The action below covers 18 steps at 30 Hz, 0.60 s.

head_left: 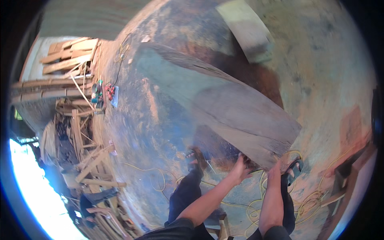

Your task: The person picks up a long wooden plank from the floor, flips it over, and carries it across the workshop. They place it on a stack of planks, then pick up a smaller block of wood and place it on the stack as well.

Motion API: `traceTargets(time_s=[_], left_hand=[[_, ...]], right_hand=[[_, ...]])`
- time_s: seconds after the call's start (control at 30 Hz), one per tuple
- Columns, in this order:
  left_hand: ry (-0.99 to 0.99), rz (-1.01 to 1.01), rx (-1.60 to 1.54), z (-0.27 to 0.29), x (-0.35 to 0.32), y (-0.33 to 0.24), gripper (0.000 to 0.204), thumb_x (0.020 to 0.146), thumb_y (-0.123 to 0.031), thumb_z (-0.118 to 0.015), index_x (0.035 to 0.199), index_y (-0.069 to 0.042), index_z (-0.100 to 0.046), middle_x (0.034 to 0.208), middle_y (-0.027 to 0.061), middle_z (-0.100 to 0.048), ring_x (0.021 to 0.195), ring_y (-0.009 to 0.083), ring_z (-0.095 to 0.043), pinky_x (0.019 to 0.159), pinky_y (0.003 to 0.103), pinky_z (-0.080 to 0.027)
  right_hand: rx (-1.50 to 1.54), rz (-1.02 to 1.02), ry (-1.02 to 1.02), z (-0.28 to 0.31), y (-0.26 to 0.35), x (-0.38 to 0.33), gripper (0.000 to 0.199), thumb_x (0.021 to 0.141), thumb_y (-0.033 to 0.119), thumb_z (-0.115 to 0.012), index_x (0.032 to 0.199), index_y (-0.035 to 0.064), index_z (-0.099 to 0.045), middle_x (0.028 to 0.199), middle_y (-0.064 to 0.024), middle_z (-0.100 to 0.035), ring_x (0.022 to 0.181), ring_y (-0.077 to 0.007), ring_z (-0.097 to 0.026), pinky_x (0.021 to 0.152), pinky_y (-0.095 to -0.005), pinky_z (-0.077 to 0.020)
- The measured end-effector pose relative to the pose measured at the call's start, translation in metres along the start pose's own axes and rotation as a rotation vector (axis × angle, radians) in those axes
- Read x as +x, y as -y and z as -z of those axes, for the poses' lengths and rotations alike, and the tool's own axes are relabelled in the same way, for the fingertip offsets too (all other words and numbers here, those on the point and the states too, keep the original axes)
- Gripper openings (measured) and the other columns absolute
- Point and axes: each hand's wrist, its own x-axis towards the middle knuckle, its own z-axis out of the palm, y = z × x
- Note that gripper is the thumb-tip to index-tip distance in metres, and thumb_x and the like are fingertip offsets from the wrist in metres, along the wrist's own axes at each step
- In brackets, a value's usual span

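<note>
- Stained concrete floor (320, 60) fills most of the view, blotched rust-orange and blue-grey, and blurred toward the rim.
- Bright daylight washes out the lower left edge, past the end of the floor.
- One long, wide grey plank (224, 104) runs from the upper middle down to the lower right, its near end lifted off the floor and its far end blurred.
- A heap of scrap wood (86, 156) lies along the left side, with stacked boards (68, 56) farther up.
- A pale slab (248, 30) lies on the floor near the top, well apart from the plank.
- Yellow cord (276, 200) loops over the floor around the person's feet, under the near end of the plank.
- Small tools (102, 94), green and red, sit beside the wood heap.
- The person's two feet in sandals stand on the floor, one on each side of the plank's near end.
- The left hand (241, 168) is at the plank's near edge, fingers curled onto it in a closed grip.
- The right hand (275, 171) meets the same end just beside the corner; its fingers are hidden under the plank, so I cannot tell how its grip stands.
</note>
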Motion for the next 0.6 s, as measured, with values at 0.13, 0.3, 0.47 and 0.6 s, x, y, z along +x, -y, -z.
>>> traceTargets(time_s=[0.13,0.3,0.47,0.6], left_hand=[[-0.037,-0.135,0.141,0.129,-0.116,-0.043,0.084,0.098,-0.070,-0.033,0.156,-0.009,-0.024,0.156,0.0146,-0.037,0.139,0.0319,-0.042,0.109,0.053,-0.037],[-0.205,-0.384,-0.112,0.330,-0.250,-0.129,0.080,0.100,-0.065,-0.034,0.151,-0.004,-0.032,0.150,0.0194,-0.043,0.132,0.0336,-0.049,0.103,0.051,-0.044],[-0.371,-0.448,-0.015,0.485,-0.352,-0.239,0.078,0.100,-0.064,-0.033,0.148,-0.002,-0.038,0.146,0.0214,-0.048,0.126,0.0360,-0.053,0.100,0.051,-0.047],[-0.357,-0.558,-0.019,0.506,-0.408,-0.361,0.078,0.100,-0.064,-0.035,0.147,-0.002,-0.039,0.141,0.0203,-0.052,0.124,0.0335,-0.055,0.096,0.048,-0.050]], right_hand=[[-0.467,-0.193,-0.227,0.009,-0.036,-0.094,0.065,0.096,0.063,-0.044,0.126,0.0059,-0.053,0.111,-0.0147,-0.061,0.096,-0.0345,-0.062,0.088,-0.0576,-0.0478],[-0.719,0.132,-0.149,-0.065,-0.074,-0.251,0.042,0.098,0.049,-0.051,0.113,0.0097,-0.058,0.095,-0.0100,-0.061,0.081,-0.0255,-0.058,0.070,-0.0488,-0.0465],[-0.802,0.383,-0.250,-0.184,-0.141,-0.333,0.034,0.096,0.045,-0.055,0.101,0.0118,-0.062,0.083,-0.0014,-0.061,0.072,-0.0164,-0.060,0.055,-0.0403,-0.0442],[-1.014,0.191,-0.335,-0.243,-0.227,-0.356,0.033,0.093,0.041,-0.061,0.109,0.0126,-0.061,0.086,-0.0013,-0.062,0.080,-0.0187,-0.063,0.067,-0.0447,-0.0503]])
